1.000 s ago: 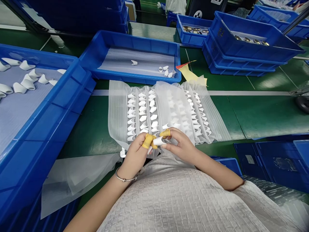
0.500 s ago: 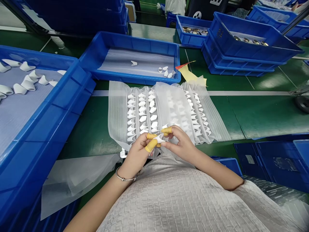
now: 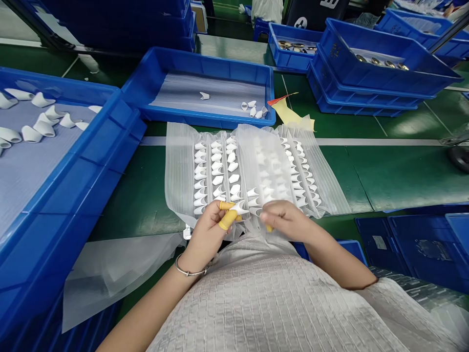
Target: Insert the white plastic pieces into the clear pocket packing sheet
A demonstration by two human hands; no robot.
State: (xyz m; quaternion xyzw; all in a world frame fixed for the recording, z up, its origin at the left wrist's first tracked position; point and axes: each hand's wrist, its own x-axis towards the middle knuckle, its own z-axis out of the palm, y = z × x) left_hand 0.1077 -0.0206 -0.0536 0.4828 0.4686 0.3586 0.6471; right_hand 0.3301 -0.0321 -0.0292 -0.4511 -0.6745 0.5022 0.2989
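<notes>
Yellow finger covers are on the fingertips of my left hand (image 3: 214,221), which pinches a small white curved piece (image 3: 240,208) near the front edge of the foam wrap. To its right, my right hand (image 3: 284,218) is slightly blurred, with its fingers curled down at the wrap's front edge; what they hold, if anything, is hidden. The translucent foam wrap (image 3: 179,166) lies on the green table with several rows of white pieces on it. A folded flap covers some of the rows right of the middle.
A blue tray (image 3: 208,119) behind the wrap holds several white pieces. At the left stands a large blue tray (image 3: 106,142) with more. Stacked blue bins (image 3: 366,93) and yellow paper (image 3: 291,115) are at the back right. A foam sheet (image 3: 117,274) hangs at the front left.
My right hand has moved away from the piece in my left hand, right and down to the front edge of the wrap. My left hand still holds its piece, almost in place.
</notes>
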